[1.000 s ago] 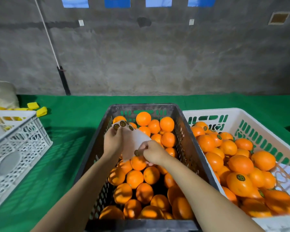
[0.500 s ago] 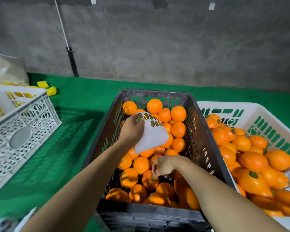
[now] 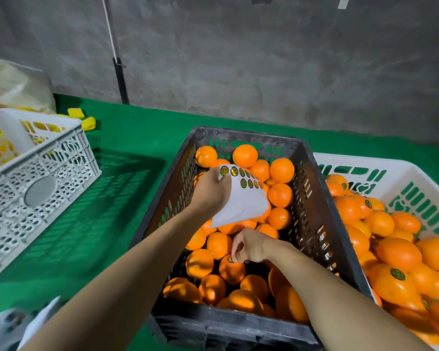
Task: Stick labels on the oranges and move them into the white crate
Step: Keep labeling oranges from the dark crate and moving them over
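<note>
step in hand: labelling. the label sheet (image 3: 243,201) is pinched at its upper corner by the left hand (image 3: 209,192), fingers closed on the paper, above the dark crate (image 3: 312,206). the right hand (image 3: 250,247) is held low among the fruit, fingers bunched narrow on a label (image 3: 230,259) that is pressed onto an orange (image 3: 232,272) near the crate's middle. the white crate (image 3: 401,171), well filled with fruit, is set just beside, on the green worktop (image 3: 127,188). next, as judged: the label is to be smoothed flat, then the orange gripped whole and lifted into the white crate.
</note>
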Action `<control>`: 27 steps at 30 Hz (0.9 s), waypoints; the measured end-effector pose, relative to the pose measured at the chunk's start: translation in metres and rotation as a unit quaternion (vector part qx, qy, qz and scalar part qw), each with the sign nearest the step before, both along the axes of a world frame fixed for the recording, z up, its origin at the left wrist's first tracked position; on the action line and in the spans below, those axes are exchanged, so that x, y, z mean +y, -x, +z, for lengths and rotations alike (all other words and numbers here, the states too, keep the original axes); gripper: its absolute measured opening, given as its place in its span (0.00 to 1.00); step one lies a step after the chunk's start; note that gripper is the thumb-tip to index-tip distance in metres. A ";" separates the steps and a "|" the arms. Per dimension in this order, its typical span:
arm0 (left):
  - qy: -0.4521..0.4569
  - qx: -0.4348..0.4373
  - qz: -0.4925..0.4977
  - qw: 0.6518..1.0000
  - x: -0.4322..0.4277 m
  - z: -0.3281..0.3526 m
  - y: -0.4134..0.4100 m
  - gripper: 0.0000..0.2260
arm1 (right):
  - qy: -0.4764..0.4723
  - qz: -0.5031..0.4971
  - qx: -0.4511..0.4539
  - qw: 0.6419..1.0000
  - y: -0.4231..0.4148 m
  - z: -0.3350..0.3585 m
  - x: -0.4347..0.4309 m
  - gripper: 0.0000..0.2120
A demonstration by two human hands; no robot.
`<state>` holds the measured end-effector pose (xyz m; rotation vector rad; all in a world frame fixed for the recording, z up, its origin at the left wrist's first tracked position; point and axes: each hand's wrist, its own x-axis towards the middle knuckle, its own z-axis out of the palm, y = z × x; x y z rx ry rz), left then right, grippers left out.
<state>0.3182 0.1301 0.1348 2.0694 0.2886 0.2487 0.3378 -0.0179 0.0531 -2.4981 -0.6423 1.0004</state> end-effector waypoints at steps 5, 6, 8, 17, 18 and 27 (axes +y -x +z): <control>-0.013 -0.003 -0.003 1.000 -0.001 -0.005 -0.002 0.16 | 0.038 0.006 -0.057 0.998 0.003 -0.002 0.001 0.04; -0.018 -0.004 -0.005 1.000 -0.001 -0.006 -0.002 0.13 | 0.044 0.011 -0.056 0.997 0.004 -0.001 0.001 0.06; -0.023 -0.007 -0.001 1.000 0.000 -0.008 -0.004 0.15 | 0.055 0.017 -0.051 0.997 0.006 0.000 0.003 0.09; -0.012 0.012 -0.018 1.000 0.000 -0.006 -0.004 0.16 | 0.091 -0.016 -0.102 0.991 0.007 0.011 0.003 0.19; -0.013 0.014 -0.017 1.000 0.000 -0.006 -0.004 0.17 | 0.082 -0.012 -0.107 0.991 0.005 0.011 0.003 0.13; -0.025 0.005 -0.011 1.000 0.000 -0.007 -0.005 0.13 | 0.096 0.034 -0.020 0.995 0.008 0.008 0.005 0.21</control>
